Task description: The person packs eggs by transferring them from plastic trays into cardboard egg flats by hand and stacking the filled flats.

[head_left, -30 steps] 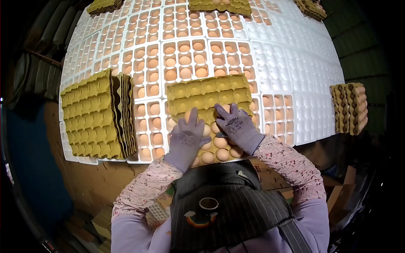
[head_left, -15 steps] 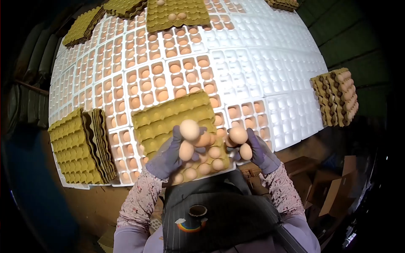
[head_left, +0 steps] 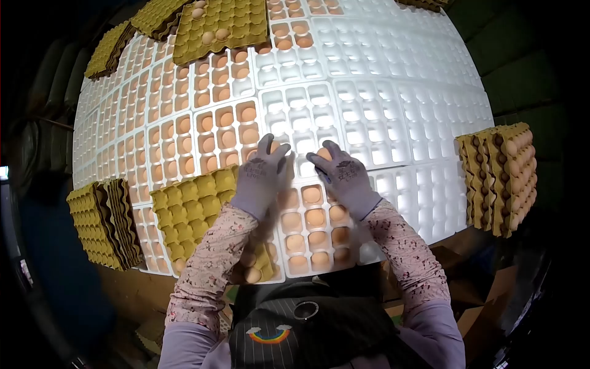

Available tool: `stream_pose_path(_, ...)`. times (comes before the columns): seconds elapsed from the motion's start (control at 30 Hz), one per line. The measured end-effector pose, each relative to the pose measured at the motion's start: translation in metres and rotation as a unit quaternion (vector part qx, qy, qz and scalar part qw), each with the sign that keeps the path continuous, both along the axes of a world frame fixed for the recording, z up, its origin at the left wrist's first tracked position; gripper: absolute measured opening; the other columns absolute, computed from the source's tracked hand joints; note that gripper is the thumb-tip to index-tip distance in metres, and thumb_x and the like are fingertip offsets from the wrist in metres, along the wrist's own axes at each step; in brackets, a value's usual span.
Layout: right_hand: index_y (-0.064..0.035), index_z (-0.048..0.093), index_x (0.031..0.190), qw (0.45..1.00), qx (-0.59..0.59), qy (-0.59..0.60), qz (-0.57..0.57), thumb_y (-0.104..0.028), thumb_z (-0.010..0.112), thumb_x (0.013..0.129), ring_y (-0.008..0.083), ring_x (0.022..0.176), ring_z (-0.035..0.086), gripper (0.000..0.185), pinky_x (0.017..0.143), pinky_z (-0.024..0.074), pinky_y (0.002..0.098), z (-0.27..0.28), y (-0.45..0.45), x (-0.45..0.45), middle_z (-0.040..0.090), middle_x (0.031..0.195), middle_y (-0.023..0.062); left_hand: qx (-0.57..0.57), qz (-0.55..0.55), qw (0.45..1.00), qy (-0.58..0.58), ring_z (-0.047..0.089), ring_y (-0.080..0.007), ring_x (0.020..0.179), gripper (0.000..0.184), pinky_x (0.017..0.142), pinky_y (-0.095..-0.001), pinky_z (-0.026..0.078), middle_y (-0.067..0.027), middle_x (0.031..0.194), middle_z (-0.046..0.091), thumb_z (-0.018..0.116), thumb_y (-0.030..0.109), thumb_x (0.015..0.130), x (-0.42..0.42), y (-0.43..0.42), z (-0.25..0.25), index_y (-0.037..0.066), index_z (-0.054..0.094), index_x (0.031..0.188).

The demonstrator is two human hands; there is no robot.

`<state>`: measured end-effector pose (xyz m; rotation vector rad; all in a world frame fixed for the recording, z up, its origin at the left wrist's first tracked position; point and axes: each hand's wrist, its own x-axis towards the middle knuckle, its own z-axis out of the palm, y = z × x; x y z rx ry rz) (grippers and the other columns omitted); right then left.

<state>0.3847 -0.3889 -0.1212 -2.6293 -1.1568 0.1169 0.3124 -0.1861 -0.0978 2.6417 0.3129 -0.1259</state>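
Both hands wear grey-purple gloves and reach over a white foam egg tray [head_left: 300, 93]. My left hand [head_left: 259, 178] has its fingers curled round an egg [head_left: 275, 147] at the tray's near left side. Another egg shows beside its thumb side, partly hidden. My right hand [head_left: 344, 175] closes its fingertips on a light brown egg [head_left: 324, 154] over the same tray's near right cups. Whether more eggs lie under either palm is hidden. Between my forearms, a nearer white tray holds brown eggs [head_left: 315, 218]. Left of it lies a yellowish pulp tray [head_left: 190, 209], with a few eggs near its front corner.
Pulp trays are stacked at the left [head_left: 101, 224]. At the right edge stands a stack of egg-filled pulp trays [head_left: 496, 178]. A pulp tray with a few eggs [head_left: 221, 18] rests at the back. White foam trays [head_left: 424, 190] spread to the right; cardboard boxes [head_left: 491, 295] are below the table edge.
Both hands have moved forward, from above the pulp tray to the white tray beyond. Several eggs showed in the hands before; fewer show now. The view has shifted right.
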Motion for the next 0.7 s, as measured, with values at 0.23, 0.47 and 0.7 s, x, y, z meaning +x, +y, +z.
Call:
stream_pose_path(0.23, -0.0165, 0.055, 0.138, 0.961, 0.26, 0.081, -0.051, -0.013, 0.06, 0.091, 0.0299, 0.106, 0.057, 0.047, 0.093, 0.048, 0.0456, -0.023, 0.025, 0.042, 0.059, 0.112, 0.0105, -0.148, 0.048, 0.987, -0.05, 0.068, -0.0286, 0.103, 0.046, 0.089, -0.0377, 0.055, -0.0144, 0.133, 0.059, 0.065, 0.021, 0.095, 0.053, -0.004, -0.015, 0.018, 0.058, 0.14)
stream_pose_path(0.47, -0.0106, 0.047, 0.146, 0.904, 0.367, 0.16, -0.153, -0.007, 0.055, 0.09, 0.0364, 0.125, 0.049, 0.056, 0.108, 0.0423, 0.0443, -0.028, 0.003, 0.016, 0.054, 0.134, 0.0157, 0.02, -0.151, 0.98, -0.129, 0.02, -0.0414, 0.151, 0.048, 0.126, -0.0518, 0.011, -0.0183, 0.153, 0.041, 0.051, 0.021, 0.1, 0.056, -0.028, -0.05, 0.011, 0.047, 0.147)
stream_pose_path(0.7, -0.018, 0.047, 0.146, 0.853, 0.31, 0.277, -0.316, -0.029, 0.048, 0.106, 0.0389, 0.121, 0.058, 0.041, 0.105, 0.0486, 0.0457, 0.024, -0.06, -0.167, 0.053, 0.14, 0.0151, 0.223, -0.234, 0.923, -0.207, 0.03, -0.0437, 0.145, 0.046, 0.116, -0.0506, 0.03, -0.0188, 0.157, 0.038, 0.049, 0.019, 0.104, 0.063, -0.004, -0.12, 0.003, 0.045, 0.147)
